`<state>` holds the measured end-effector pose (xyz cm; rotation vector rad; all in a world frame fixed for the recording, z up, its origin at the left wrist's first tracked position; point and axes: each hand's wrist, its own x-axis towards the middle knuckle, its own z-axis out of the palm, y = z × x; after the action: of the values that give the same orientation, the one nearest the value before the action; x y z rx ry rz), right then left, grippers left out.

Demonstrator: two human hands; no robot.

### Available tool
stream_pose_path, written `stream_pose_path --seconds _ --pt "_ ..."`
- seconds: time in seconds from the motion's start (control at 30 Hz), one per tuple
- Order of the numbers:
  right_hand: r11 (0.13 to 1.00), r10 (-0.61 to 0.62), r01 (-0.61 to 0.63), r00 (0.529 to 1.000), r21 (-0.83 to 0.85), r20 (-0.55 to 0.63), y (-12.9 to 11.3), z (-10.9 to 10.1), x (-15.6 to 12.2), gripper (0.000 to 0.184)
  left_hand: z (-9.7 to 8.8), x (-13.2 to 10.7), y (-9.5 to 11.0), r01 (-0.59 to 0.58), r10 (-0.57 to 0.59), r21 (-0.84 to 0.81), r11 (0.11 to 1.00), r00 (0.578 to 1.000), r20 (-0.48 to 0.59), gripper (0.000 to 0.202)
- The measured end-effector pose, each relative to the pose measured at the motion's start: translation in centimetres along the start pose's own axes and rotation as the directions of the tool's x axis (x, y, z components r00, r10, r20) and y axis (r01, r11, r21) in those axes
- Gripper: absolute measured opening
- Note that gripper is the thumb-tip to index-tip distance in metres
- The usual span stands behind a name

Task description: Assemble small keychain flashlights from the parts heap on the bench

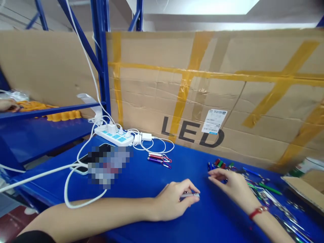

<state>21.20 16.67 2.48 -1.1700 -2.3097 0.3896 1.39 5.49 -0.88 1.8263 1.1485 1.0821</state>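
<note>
My left hand (174,200) rests on the blue table (141,182), its fingers curled round a small silver keychain flashlight (190,195) lying flat. My right hand (231,185), with a red band on the wrist, is just to the right, palm down with fingers half curled, fingertips reaching toward a pile of small coloured flashlights (222,164). Whether it grips one of them is hidden. A few finished-looking purple and red flashlights with clips (160,158) lie apart farther back on the table.
A white power strip (114,134) with chargers and looping white cables sits at the back left, beside a phone (83,165). A taped cardboard wall marked LED (215,98) closes the back. A cardboard box edge (303,189) lies at right. Blue shelving (37,128) stands at left.
</note>
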Motion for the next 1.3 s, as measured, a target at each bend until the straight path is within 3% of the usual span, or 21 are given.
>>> stream_pose_path --seconds 0.2,0.37,0.57,0.7,0.97,1.3 --pt "0.993 -0.080 0.077 0.996 0.087 0.035 0.4 1.9 0.3 0.023 0.0 0.5 -0.3 -0.030 0.029 -0.017 0.999 0.998 -0.053 0.017" --pt "0.981 0.015 -0.031 0.996 0.194 0.082 0.8 3.2 0.7 0.035 0.2 1.3 -1.0 -0.032 0.028 -0.039 0.999 0.993 -0.111 0.021" --pt "0.975 0.025 -0.045 0.995 0.216 0.094 0.7 4.2 0.5 0.035 0.4 2.1 -1.5 0.014 -0.021 -0.074 0.997 0.995 -0.093 0.023" --pt "0.987 -0.018 0.007 0.998 0.160 0.067 0.8 4.3 0.3 0.026 0.4 2.1 -1.1 0.056 -0.067 -0.107 0.993 0.992 -0.110 0.024" --pt "0.990 -0.001 0.011 0.997 -0.144 0.072 -1.2 3.4 -0.9 0.020 0.3 1.8 -0.2 0.084 -0.090 -0.071 0.994 0.993 -0.082 0.033" --pt "0.997 -0.070 0.073 0.979 -0.009 0.191 -3.4 4.3 -2.1 0.009 0.4 2.4 -1.9 0.100 -0.106 -0.131 0.986 0.994 -0.038 0.052"
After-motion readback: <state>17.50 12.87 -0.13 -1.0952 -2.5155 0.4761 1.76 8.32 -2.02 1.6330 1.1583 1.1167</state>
